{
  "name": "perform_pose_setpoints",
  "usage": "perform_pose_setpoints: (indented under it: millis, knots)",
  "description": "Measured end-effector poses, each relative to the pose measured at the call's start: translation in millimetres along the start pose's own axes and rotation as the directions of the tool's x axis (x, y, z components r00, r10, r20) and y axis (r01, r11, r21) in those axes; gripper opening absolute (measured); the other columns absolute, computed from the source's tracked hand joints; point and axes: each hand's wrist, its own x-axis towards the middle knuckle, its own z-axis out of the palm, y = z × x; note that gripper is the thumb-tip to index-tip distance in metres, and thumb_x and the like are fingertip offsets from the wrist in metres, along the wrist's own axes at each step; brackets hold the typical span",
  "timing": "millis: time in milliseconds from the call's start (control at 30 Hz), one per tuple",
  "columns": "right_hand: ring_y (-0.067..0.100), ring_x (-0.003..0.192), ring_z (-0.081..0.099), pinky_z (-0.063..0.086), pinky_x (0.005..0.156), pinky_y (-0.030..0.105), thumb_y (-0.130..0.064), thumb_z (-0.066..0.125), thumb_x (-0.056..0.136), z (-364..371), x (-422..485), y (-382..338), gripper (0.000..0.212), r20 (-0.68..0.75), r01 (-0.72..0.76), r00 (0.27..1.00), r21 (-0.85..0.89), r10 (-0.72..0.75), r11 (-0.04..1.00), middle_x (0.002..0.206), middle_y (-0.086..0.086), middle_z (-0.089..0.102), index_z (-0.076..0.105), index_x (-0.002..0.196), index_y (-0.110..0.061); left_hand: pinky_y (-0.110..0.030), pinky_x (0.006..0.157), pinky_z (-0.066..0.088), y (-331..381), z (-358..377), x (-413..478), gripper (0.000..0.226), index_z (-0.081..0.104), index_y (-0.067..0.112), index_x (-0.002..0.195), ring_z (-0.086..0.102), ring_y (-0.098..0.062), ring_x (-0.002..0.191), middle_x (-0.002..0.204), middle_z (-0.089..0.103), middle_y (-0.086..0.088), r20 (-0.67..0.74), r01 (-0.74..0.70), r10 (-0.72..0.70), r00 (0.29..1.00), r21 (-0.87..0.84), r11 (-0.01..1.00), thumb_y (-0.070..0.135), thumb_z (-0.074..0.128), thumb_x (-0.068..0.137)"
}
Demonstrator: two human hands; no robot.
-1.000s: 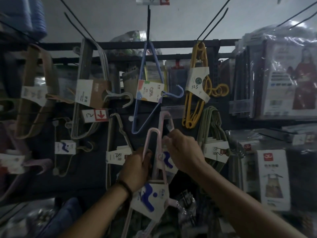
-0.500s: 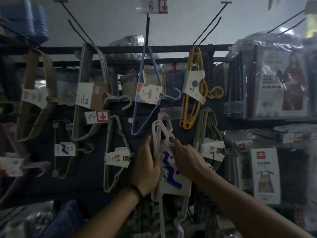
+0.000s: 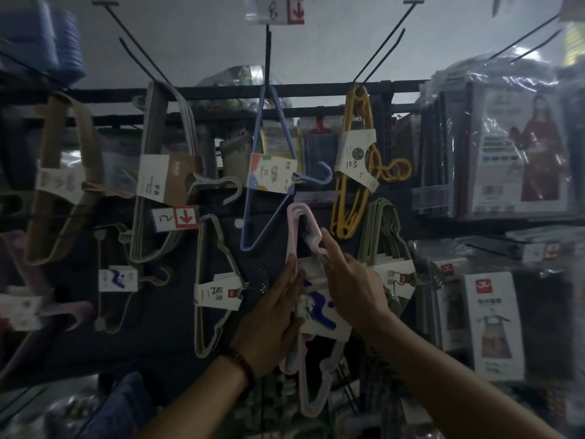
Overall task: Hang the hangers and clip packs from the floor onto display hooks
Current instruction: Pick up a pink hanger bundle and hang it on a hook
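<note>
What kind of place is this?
Probably a household-goods shop: the yellow hanger pack and others on display hooks, a handwritten price tag with red arrow, packaged aprons at right.

I see the bundle of pale pink plastic hangers standing on end against the dark display panel, with one rounded corner uppermost and the hook ends trailing low. A white card sleeve printed with blue shapes wraps its middle. My left hand lies straight-fingered along its left edge and my right hand pinches the upper right arm; whether that corner sits on a hook, I cannot tell.
</note>
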Motion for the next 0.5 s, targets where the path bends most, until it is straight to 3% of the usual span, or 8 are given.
perform_pose_setpoints:
  millis: [67,200,333,500]
  knots:
    - [0.022,0.057,0.056,0.049,0.05,0.035,-0.02,0.053,0.106,3,-3,4,0.09,-0.014,0.013,1.0,0.006,-0.013,1.0,0.099,0.007,0.067,-0.012,0.165,-0.04,-0.007,0.119,0.01,0,2,-1,0.082,0.001,0.028,0.165,-0.006,0.01,0.155,0.167,-0.029,0.021,0.004,-0.01,0.01,1.0,0.03,0.999,0.023,0.058,0.106]
    - [0.022,0.051,0.051,0.038,0.045,0.029,-0.013,0.058,0.103,13,-11,10,0.09,-0.098,0.019,0.995,0.04,-0.015,0.999,0.094,0.01,0.067,0.0,0.168,-0.032,-0.01,0.121,0.012,-1,5,2,0.082,-0.001,0.032,0.163,0.0,0.006,0.155,0.167,-0.028,0.023,0.016,-0.032,0.031,0.999,0.054,0.998,0.019,0.057,0.106]
    - [0.028,0.064,0.061,0.055,0.056,0.043,-0.014,0.054,0.104,16,-3,10,0.093,-0.023,-0.052,0.998,0.036,0.053,0.998,0.101,0.01,0.068,-0.011,0.166,-0.037,-0.02,0.122,0.03,-7,6,13,0.082,0.006,0.025,0.166,0.009,-0.004,0.158,0.168,-0.028,0.021,0.034,-0.037,0.034,0.999,0.079,0.996,0.018,0.059,0.104]
    - [0.027,0.068,0.061,0.055,0.058,0.041,-0.011,0.054,0.101,24,17,0,0.102,0.084,-0.096,0.992,-0.013,0.097,0.995,0.101,0.009,0.066,-0.023,0.16,-0.042,-0.036,0.112,0.05,-20,7,25,0.093,0.001,0.03,0.167,0.024,-0.014,0.156,0.163,-0.031,0.03,0.088,0.059,-0.064,0.994,0.06,0.996,0.022,0.066,0.1]
